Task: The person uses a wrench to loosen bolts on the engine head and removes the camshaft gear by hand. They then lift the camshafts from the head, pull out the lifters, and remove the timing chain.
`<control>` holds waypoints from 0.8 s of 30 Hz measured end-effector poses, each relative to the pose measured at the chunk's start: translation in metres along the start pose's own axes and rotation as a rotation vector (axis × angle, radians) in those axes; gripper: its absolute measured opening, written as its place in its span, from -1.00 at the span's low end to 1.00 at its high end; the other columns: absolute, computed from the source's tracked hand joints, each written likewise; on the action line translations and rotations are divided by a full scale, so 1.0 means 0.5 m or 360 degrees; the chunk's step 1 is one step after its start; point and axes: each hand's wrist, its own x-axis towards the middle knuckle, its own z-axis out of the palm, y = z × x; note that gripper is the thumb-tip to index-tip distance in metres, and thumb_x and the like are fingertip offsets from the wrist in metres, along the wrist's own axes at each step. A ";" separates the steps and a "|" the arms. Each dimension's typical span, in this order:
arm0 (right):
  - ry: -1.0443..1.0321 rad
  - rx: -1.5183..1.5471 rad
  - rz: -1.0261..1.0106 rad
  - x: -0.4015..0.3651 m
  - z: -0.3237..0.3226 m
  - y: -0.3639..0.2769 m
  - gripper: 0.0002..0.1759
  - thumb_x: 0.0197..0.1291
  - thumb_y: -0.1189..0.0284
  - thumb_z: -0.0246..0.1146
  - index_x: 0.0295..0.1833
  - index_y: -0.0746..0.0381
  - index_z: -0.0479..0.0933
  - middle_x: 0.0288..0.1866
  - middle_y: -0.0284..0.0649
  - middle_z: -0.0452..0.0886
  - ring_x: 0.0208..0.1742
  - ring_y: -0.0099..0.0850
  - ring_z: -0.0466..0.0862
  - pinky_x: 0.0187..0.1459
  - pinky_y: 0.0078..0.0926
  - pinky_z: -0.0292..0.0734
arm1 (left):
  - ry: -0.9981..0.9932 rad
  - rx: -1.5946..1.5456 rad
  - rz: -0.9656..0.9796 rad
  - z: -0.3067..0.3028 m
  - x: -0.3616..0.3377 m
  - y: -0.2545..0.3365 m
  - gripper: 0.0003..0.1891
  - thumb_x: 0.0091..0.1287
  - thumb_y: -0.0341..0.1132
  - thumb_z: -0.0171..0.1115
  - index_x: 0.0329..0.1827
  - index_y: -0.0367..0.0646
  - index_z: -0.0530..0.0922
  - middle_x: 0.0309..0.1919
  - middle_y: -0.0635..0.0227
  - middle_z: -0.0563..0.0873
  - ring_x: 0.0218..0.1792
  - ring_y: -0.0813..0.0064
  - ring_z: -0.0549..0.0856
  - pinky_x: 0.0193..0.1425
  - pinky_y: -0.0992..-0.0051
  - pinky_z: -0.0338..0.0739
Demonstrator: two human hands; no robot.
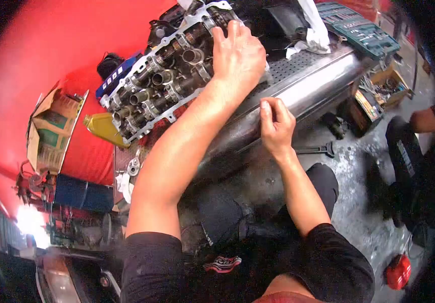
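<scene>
A metal cylinder head [164,76] with round tubes and oily valve gear lies tilted on the bench. My left hand [240,55] reaches over its upper right end, fingers curled down against it; the fingertips and anything in them are hidden. Lower and to the right, my right hand [277,123] hovers in front of the bench's rounded metal edge [303,83]. Its thumb and fingers are closed together, and whatever they may hold is too small to make out. A yellow bottle [105,128] lies beside the cylinder head's lower left end.
A green socket-set case [361,33] lies open at the upper right, with white paper [318,33] nearby. Below stands a carton of metal parts [386,86]. A cardboard box [56,129] sits at left. Another person's dark-clothed leg [404,151] is at right.
</scene>
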 end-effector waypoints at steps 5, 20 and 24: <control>-0.0031 0.0068 0.0035 -0.001 -0.003 0.010 -0.89 0.40 0.48 0.28 -0.14 0.32 0.62 -0.36 -0.13 0.67 -0.43 -0.39 0.63 -0.32 -0.45 0.53 | 0.0157 -0.0026 -0.0199 0.024 -0.008 0.012 -0.82 0.21 -0.27 0.24 -0.30 -0.16 0.74 -0.21 0.26 0.72 0.03 0.22 0.58 0.06 0.06 0.38; -0.0175 0.0012 0.0261 -0.009 -0.017 -0.001 -0.86 0.43 0.46 0.26 -0.11 0.34 0.61 -0.32 -0.11 0.69 -0.32 -0.29 0.69 -0.21 -0.37 0.58 | 0.0442 -0.0139 -0.0273 -0.031 -0.011 -0.014 -0.73 0.20 -0.08 0.35 -0.34 -0.11 0.65 -0.39 0.23 0.74 -0.13 0.18 0.65 -0.02 0.04 0.42; -0.0120 0.0000 0.0067 -0.005 -0.016 -0.002 -0.87 0.41 0.47 0.26 -0.15 0.33 0.61 -0.33 -0.09 0.68 -0.33 -0.24 0.70 -0.21 -0.36 0.58 | -0.0367 -0.0037 -0.0510 -0.090 0.108 -0.110 -0.71 0.36 -0.22 0.16 -0.17 -0.21 0.77 -0.23 0.11 0.80 -0.09 0.09 0.78 -0.02 0.04 0.59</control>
